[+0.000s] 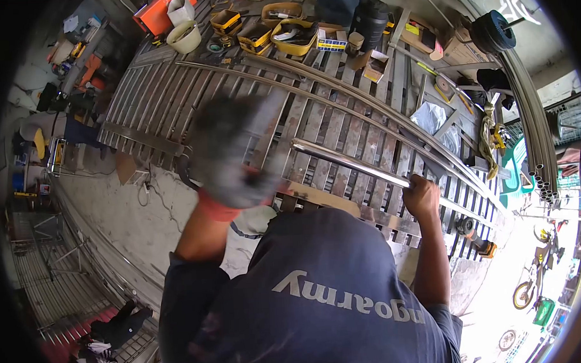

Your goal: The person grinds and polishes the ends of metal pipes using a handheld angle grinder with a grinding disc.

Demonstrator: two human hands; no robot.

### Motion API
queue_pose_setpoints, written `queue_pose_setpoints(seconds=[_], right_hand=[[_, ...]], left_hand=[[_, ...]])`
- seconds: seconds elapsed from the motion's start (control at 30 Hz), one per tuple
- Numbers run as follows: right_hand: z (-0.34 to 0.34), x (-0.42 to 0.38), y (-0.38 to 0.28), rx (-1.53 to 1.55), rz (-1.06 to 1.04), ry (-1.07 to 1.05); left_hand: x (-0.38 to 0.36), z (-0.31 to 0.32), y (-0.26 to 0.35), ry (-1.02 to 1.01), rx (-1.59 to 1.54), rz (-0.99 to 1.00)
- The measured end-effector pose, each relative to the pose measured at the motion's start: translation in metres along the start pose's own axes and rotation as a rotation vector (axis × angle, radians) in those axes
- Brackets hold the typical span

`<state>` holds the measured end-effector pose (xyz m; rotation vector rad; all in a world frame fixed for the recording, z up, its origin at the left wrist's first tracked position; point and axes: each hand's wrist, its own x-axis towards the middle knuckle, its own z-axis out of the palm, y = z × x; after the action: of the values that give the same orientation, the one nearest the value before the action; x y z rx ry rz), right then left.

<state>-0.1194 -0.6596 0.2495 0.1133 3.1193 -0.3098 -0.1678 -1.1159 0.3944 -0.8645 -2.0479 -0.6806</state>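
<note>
My left hand (229,158), in a grey work glove with a red cuff, is raised over the slatted metal bench (330,126). Motion smears its fingers, so I cannot make out their pose or whether they hold anything. A shiny round metal tube (354,162) slants across the bench, its free end close to the gloved hand. Bare fingers of my right hand (423,196) wrap around the tube's near right end. Long thin metal bars (358,109) lie on the slats beyond the tube. A flat wooden strip (320,198) sits just in front of my chest.
A yellow-and-black power tool (477,237) rests at the bench's right end. Along the back are yellow tubs (295,37), a pale bucket (184,38) and a black jug (369,22). Bundled tubes (538,128) stand at the right; a bicycle (530,275) is outside.
</note>
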Motion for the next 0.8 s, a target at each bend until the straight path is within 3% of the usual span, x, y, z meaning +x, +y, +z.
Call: queue_pose_setpoints(seconds=[0.03,0.2,0.33,0.4,0.43,0.47,0.53,0.57,0.63,0.7,0.8], right_hand=[[-0.003,0.001,-0.003,0.003,-0.009,-0.014],[-0.004,-0.006,-0.027,0.087,-0.087,-0.075],[-0.006,-0.01,-0.059,0.079,-0.142,-0.035],[-0.004,-0.007,-0.058,0.064,-0.135,0.038],[-0.006,-0.006,-0.054,0.051,-0.126,0.077],[-0.019,-0.005,-0.049,0.066,-0.111,0.154],[-0.032,0.003,-0.017,0.032,-0.075,0.219],[-0.04,0.006,-0.005,0.057,-0.107,0.293],[-0.065,0.008,0.015,0.035,-0.109,0.361],[-0.085,0.009,0.034,0.023,-0.108,0.463],[-0.114,0.001,0.071,0.035,-0.001,0.557]], left_hand=[[0.003,0.027,0.025,-0.107,0.222,0.071],[-0.092,0.127,-0.003,-0.377,0.614,0.326],[-0.061,0.077,-0.04,-0.207,0.406,0.178],[-0.058,0.039,-0.073,-0.298,-0.036,-0.268],[-0.092,0.03,-0.117,-0.229,0.253,-0.733],[-0.113,0.008,-0.159,-0.272,0.512,-0.725],[-0.179,-0.042,-0.228,-0.292,1.089,-0.444],[-0.212,-0.057,-0.248,-0.243,1.062,-0.439],[-0.273,-0.058,-0.277,-0.11,0.613,-0.562],[-0.278,-0.017,-0.272,-0.086,0.043,-0.858],[-0.193,0.021,-0.18,-0.28,0.033,-0.88]])
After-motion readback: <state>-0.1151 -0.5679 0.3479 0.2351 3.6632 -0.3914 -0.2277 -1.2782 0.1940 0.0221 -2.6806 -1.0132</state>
